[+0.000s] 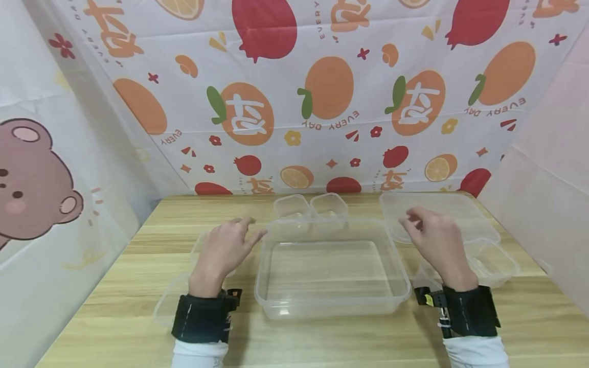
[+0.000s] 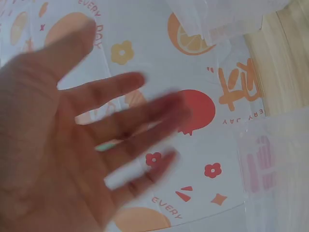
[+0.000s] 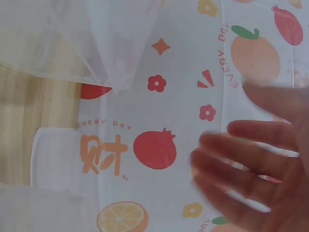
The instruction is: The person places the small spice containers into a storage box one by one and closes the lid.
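Note:
A large clear rectangular plastic container (image 1: 332, 305) stands on the table between my two hands. My left hand (image 1: 224, 250) hovers left of its rim, over clear plastic pieces (image 1: 171, 299) partly hidden by the hand and wrist. In the left wrist view, the fingers (image 2: 130, 140) of that hand are loosely extended and hold nothing. To the container's right my right hand (image 1: 437, 239) is raised, overlapping a flat clear rectangular lid (image 1: 465, 217) in the head view. Its relaxed fingers (image 3: 241, 150) are bare of any object in the right wrist view.
Two small clear square containers (image 1: 292, 205) stand side by side behind the large one. More small clear containers (image 1: 499, 263) sit at the right, partly behind my right wrist. A fruit-print cloth (image 1: 294, 102) hangs along the table's back edge, with pale cloths at both sides.

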{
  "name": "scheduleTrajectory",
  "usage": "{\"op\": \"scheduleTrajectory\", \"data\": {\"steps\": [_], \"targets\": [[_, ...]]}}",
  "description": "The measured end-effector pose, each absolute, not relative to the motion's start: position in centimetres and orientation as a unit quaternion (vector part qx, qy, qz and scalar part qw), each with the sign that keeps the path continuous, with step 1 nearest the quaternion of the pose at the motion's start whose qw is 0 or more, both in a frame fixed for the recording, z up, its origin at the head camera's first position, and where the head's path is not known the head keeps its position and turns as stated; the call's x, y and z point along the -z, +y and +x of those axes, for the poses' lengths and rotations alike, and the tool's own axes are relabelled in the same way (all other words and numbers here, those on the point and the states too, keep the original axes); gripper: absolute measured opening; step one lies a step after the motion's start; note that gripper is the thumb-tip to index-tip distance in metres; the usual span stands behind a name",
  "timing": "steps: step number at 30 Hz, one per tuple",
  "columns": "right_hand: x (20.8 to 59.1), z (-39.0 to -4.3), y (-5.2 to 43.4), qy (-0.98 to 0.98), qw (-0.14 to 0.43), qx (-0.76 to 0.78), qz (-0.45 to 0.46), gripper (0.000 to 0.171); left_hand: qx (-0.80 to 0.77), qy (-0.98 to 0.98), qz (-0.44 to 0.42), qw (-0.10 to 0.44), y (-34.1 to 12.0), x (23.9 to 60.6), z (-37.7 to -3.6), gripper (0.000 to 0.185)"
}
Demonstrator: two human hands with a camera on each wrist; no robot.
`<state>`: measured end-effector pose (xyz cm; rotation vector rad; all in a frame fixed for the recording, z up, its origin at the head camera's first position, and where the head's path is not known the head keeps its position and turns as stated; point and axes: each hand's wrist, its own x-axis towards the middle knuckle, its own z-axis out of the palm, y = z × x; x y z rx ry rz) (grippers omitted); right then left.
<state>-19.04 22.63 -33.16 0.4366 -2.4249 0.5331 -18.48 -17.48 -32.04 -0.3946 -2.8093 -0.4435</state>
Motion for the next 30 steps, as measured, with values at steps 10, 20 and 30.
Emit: {"op": "scheduleTrajectory", "data": {"steps": [10,20,30], "targets": [[33.34,-19.17,22.47,-0.893,0.363,-0.195,0.182,0.006,0.185,-0.948,-0.171,0.193,-17.08,32.01,-18.72,0.014],[33.52,-19.01,22.53,-0.913,0.318,-0.187,0.173,0.005,0.169,-0.946,-0.173,0.215,-16.87,32.24,-18.57,0.013],[33.40,-18.63,22.59,-0.955,-0.073,-0.243,0.150,0.025,0.169,-0.947,-0.172,0.213,-16.98,32.30,-18.52,0.015]]}}
